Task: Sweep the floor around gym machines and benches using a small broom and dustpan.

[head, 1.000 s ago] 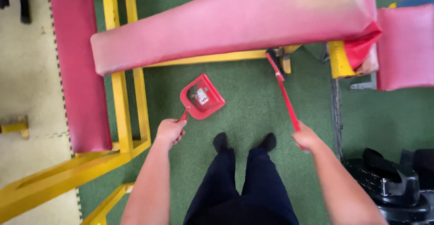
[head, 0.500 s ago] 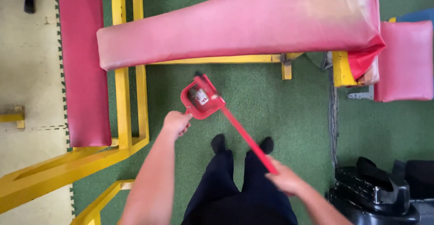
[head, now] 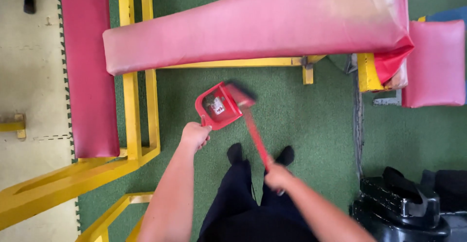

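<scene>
My left hand (head: 194, 136) grips the handle of a red dustpan (head: 216, 107) that rests on the green carpet (head: 301, 120), its mouth turned to the upper right. My right hand (head: 278, 176) grips the red handle of a small broom (head: 253, 130). The broom's dark head is blurred and sits at the dustpan's open edge. A little pale debris and a label show inside the pan. My legs in dark trousers and dark socks stand just below the dustpan.
A long pink padded bench (head: 253, 25) on a yellow frame (head: 141, 106) crosses above the dustpan. Another pink pad (head: 87, 67) runs down the left, and a third pink pad (head: 433, 64) sits at the right. Black equipment (head: 413, 203) stands at lower right.
The broom swung from under the bench at the right over to the dustpan's mouth. My right hand moved left and down toward my legs. The dustpan stayed nearly still.
</scene>
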